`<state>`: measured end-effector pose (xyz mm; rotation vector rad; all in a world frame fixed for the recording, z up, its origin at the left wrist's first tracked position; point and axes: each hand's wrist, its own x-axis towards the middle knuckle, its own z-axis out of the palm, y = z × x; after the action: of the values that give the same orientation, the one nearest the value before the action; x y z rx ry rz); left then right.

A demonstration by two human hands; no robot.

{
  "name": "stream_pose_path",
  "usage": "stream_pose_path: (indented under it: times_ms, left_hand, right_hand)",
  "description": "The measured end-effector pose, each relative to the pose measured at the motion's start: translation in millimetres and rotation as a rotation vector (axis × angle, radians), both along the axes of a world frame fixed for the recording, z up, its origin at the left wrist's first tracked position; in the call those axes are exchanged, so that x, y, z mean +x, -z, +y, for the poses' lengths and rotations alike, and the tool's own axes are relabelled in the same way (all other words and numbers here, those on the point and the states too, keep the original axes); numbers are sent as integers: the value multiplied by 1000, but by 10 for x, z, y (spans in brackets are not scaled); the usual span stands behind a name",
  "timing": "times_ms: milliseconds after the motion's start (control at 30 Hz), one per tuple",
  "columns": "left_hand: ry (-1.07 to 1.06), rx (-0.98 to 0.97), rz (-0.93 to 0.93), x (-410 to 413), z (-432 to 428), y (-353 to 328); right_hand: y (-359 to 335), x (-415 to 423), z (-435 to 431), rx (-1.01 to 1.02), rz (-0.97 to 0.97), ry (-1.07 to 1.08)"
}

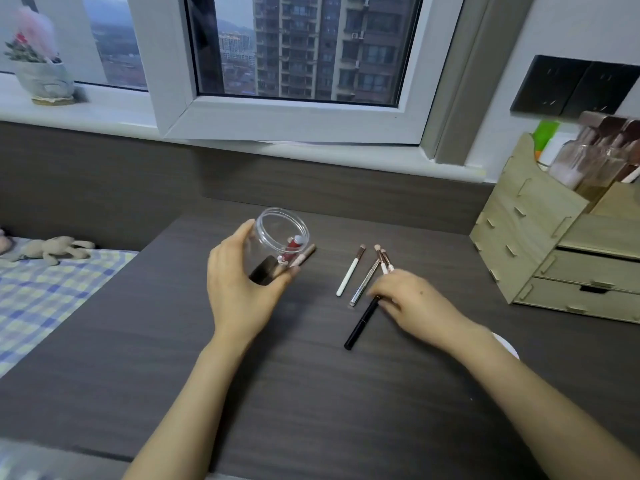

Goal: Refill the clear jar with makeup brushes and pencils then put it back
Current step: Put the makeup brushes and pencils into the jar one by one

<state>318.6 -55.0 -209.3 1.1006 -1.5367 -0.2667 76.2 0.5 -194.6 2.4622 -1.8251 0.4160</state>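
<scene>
My left hand (242,289) grips the clear jar (277,237), tilted with its mouth toward the right. Inside it lie a red tube (292,249) and a pinkish pencil (304,256). To the right, on the dark desk (311,393), lie a white-handled brush (349,271), a silver pencil (363,284) and a black pencil (360,323). My right hand (412,303) rests over the black pencil's upper end, its fingers closed around two small white-handled brushes (383,259) whose tips stick out above the fingers.
A wooden drawer organiser (554,244) holding brushes and bottles stands at the right edge of the desk. A white round object (507,344) peeks out behind my right forearm. A bed with a checked sheet (45,292) lies to the left. An open window frame (294,116) overhangs the sill.
</scene>
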Motion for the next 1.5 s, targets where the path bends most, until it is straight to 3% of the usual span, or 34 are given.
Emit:
stream_pose_path:
  times_ms: [133, 300, 433, 533, 700, 833, 1000, 1200, 1333, 1400, 1500]
  left_hand:
    - [-14, 26, 131, 15, 30, -14]
    - [-44, 52, 181, 36, 11, -9]
    - [-40, 29, 141, 44, 22, -1]
    - [-33, 6, 104, 32, 35, -7]
    - [-16, -50, -12, 29, 26, 3]
    - [-5, -129, -160, -3, 37, 28]
    - [39, -180, -232, -23, 43, 36]
    - [37, -160, -196, -16, 32, 29]
    - [-2, -115, -126, 25, 4, 31]
    - [-26, -89, -76, 39, 1, 25]
    - [-53, -52, -30, 50, -5, 14]
  right_hand:
    - [236, -54, 2, -102, 292, -90]
    - [175, 0, -13, -194, 519, -163]
    - [135, -38, 37, -261, 539, -179]
    - [5, -66, 78, -315, 312, -162]
    - [-567, 121, 266, -438, -229, 44]
    - [-794, 402, 132, -486, -200, 13]
    - [-723, 766, -39, -167, -123, -113]
    - [-816, 846, -84, -13, -448, -135]
    - [-749, 752, -263, -90, -870, -85]
    - [-565, 655, -482, -154, -721, 57]
    - [-235, 589, -722, 39, -158, 174]
